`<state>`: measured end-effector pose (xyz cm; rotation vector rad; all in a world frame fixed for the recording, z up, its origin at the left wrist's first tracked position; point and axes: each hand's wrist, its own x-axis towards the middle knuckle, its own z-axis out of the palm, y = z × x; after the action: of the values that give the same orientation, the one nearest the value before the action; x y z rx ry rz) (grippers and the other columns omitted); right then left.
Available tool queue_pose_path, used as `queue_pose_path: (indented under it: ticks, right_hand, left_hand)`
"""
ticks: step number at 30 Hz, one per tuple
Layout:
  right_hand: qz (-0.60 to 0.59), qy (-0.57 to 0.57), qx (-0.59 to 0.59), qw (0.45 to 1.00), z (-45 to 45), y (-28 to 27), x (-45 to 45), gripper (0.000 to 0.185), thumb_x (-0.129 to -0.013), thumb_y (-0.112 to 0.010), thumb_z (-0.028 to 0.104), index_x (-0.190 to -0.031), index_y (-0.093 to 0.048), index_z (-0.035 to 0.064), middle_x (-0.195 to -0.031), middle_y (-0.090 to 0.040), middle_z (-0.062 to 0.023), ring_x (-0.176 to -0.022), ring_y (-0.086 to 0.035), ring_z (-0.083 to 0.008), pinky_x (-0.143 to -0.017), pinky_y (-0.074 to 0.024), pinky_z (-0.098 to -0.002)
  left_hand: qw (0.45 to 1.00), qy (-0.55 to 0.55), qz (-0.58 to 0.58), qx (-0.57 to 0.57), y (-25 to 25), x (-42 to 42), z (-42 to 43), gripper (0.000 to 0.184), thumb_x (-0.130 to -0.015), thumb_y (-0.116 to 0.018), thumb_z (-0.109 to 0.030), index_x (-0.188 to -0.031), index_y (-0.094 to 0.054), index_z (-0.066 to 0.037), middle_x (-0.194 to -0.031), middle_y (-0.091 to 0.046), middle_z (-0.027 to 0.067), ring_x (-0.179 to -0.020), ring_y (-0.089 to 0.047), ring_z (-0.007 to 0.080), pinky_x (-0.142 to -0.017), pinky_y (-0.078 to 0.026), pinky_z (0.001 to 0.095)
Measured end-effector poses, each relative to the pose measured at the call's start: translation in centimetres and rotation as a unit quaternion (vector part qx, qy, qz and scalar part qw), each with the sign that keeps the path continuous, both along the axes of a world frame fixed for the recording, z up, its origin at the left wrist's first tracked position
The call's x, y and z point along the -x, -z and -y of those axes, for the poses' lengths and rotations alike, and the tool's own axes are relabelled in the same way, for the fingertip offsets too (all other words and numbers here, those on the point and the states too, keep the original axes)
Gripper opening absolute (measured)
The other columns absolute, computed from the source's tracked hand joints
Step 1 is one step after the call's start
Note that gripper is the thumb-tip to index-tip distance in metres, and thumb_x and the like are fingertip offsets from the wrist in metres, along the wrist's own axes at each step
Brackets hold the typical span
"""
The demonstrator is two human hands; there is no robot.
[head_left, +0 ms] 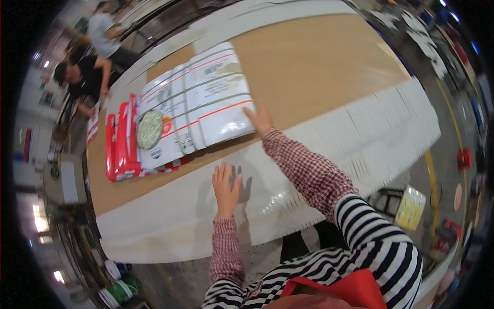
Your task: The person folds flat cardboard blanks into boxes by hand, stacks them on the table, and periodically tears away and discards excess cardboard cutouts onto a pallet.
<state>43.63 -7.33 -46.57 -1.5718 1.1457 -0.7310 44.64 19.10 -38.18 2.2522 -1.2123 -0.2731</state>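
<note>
Two bare hands are positioned at the near side of the worktop [324, 67]. The fingers of the left hand [225, 191] are extended and hold nothing; this hand is over the white near margin of the worktop, palm side down, and its contact with the surface cannot be determined. The fingers of the right hand [262, 121] are spread and not closed around anything; the thumb side is at the right edge of the strapped bundle [216, 110].

The strapped bundle comprises glossy white printed packaging with red lines, crossed by dark green straps [219, 80]. It lies flat on the brown area of the worktop, left of the right hand and beyond the left hand. An oval speckled patch [150, 130] is visible at its left end. Red packages [119, 144] project from its left side and near left corner.

Checked sleeve covers [306, 167] enclose both forearms. Beyond the left end of the worktop, a person in a black shirt [86, 74] leans forward; a person in a grey shirt [103, 33] stands farther back. A yellow-and-white container [410, 207] is at lower right, beside the worktop.
</note>
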Motion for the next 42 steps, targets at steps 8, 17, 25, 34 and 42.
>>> queue_pose_path:
  ticks: [8,17,25,34,42]
  right_hand:
    - [0.091,-0.458,0.231,0.854,-8.3,-7.1,24.6,0.063,-0.090,-0.064,0.020,-0.146,-0.037,0.0095,-0.150,-0.035,-0.0193,-0.137,-0.036,-0.0359,-0.115,-0.0264,-0.0476]
    - [-0.134,-0.145,0.361,0.911,9.2,-4.7,60.2,0.040,-0.087,-0.066,0.016,-0.125,-0.057,0.0094,-0.138,-0.048,-0.0168,-0.123,-0.048,-0.0353,-0.103,-0.0390,-0.0454]
    - [-0.373,0.070,0.324,0.867,34.3,0.1,74.2,0.036,-0.089,-0.063,0.028,-0.115,-0.063,0.0035,-0.132,-0.053,-0.0151,-0.118,-0.053,-0.0309,-0.096,-0.0435,-0.0459]
    - [-0.512,-0.027,0.173,0.841,37.5,1.7,76.2,0.040,-0.091,-0.058,0.035,-0.113,-0.063,0.0014,-0.128,-0.055,-0.0126,-0.120,-0.052,-0.0266,-0.094,-0.0460,-0.0451]
    - [-0.578,-0.089,0.120,0.802,38.6,-0.2,75.2,0.047,-0.090,-0.059,0.039,-0.115,-0.063,-0.0011,-0.126,-0.057,-0.0150,-0.118,-0.055,-0.0276,-0.094,-0.0481,-0.0417]
  left_hand:
    - [0.899,0.132,-0.410,0.074,-1.8,24.8,-0.5,0.028,-0.094,-0.058,-0.010,-0.120,-0.062,0.000,-0.111,-0.067,0.0115,-0.102,-0.062,0.0186,-0.090,-0.047,0.0310]
    - [0.820,0.141,-0.552,-0.051,2.0,46.1,11.4,0.033,-0.100,-0.051,-0.018,-0.125,-0.059,0.002,-0.115,-0.067,0.0113,-0.106,-0.061,0.0164,-0.095,-0.044,0.0275]
    - [0.833,0.355,-0.401,-0.139,-5.1,55.0,23.2,0.039,-0.097,-0.055,-0.026,-0.133,-0.056,-0.010,-0.125,-0.062,0.0155,-0.113,-0.060,0.0256,-0.095,-0.045,0.0317]
    - [0.753,0.232,-0.568,-0.237,5.3,56.2,23.8,0.041,-0.102,-0.048,-0.028,-0.134,-0.054,-0.004,-0.125,-0.062,0.0147,-0.115,-0.059,0.0225,-0.099,-0.042,0.0309]
    - [0.718,0.183,-0.649,-0.172,5.8,57.0,25.8,0.042,-0.103,-0.046,-0.029,-0.134,-0.053,-0.002,-0.127,-0.061,0.0152,-0.116,-0.058,0.0216,-0.102,-0.041,0.0313]
